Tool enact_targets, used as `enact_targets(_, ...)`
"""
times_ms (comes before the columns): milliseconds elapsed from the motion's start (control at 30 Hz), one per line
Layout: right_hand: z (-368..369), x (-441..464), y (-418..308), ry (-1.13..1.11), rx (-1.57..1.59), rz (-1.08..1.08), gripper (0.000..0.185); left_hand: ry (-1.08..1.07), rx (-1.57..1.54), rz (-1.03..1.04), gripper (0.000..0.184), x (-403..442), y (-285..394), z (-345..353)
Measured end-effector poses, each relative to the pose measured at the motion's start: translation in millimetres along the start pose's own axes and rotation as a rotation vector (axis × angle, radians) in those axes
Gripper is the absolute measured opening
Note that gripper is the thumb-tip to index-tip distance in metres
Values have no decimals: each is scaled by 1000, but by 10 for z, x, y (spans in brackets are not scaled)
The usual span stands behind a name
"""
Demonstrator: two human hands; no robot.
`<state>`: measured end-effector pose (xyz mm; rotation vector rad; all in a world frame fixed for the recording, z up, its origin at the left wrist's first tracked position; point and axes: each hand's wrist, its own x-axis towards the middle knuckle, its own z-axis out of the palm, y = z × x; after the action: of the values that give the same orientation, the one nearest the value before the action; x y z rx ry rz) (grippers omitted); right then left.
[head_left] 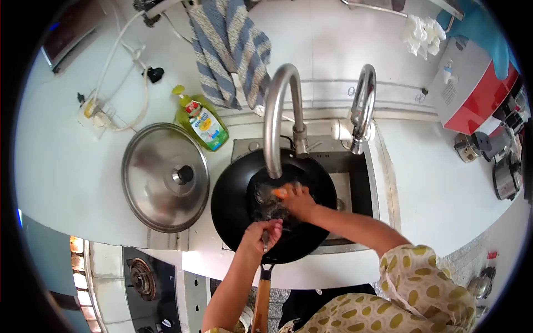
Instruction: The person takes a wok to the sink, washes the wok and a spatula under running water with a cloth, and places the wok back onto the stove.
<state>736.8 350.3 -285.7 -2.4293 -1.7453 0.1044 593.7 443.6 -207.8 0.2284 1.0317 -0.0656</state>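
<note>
A large black wok [233,200] sits over the sink with water in its bottom, its wooden handle [261,302] pointing toward my body. Inside the wok, my right hand [300,202] is closed around a small orange object [280,192] whose kind I cannot make out; motion blurs it a little. My left hand [263,234] is over the near rim, its fingers curled together. A bit of grey metal shows under those fingers, too small to name. The curved steel faucet [283,89] hangs over the wok.
Left of the wok lies a steel lid [161,180] with a black knob. Behind it stands a green dish soap bottle [202,122]. A second faucet [363,105] rises by the sink [363,188]. A striped towel [227,50] hangs behind; a gas stove [150,286] is lower left.
</note>
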Motion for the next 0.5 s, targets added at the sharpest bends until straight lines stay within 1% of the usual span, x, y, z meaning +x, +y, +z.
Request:
enact_targets(67, 112, 86, 14, -145, 58, -49, 29, -5, 20, 77, 20, 20, -15, -87)
enact_targets(100, 23, 125, 42, -127, 46, -60, 29, 22, 26, 65, 20, -3, -26, -44)
enact_targets(133, -159, 108, 34, -212, 254, -20, 25, 50, 31, 49, 20, -27, -44, -13)
enact_targets(167, -341, 86, 21, -300, 458, 20, 22, 19, 68, 33, 21, 43, -43, -63)
enact_targets(200, -606, 40, -28, -297, 440, 13, 22, 4, 60, 41, 21, 26, -50, -7)
enact_targets(267, -1136, -117, -165, -308, 932, 95, 24, 122, 165, 72, 20, -22, -111, 79)
enact_targets(300, -1221, -164, -224, -172, 886, -88, 25, 54, 237, 102, 17, 76, -141, 14)
enact_targets(333, -1297, -216, -316, -40, 837, -269, 26, 50, 228, 97, 17, 248, -115, -124)
enact_targets(367, -1374, -307, -476, 20, 959, -171, 30, -306, 151, 121, 22, 500, -51, -339)
enact_targets(400, -1361, -331, -592, 25, 1050, -162, 32, -657, 65, 145, 28, 834, -47, -565)
enact_targets(433, -1283, -329, -654, 34, 1011, -137, 25, -644, -128, 287, 36, 1402, -267, -735)
enact_targets(467, -1165, -317, -681, 38, 973, -114, 19, -634, -145, 280, 36, 1177, -317, -612)
enact_targets(500, -1027, -265, -673, 18, 979, -109, 19, -407, -47, 322, 38, 692, -280, -292)
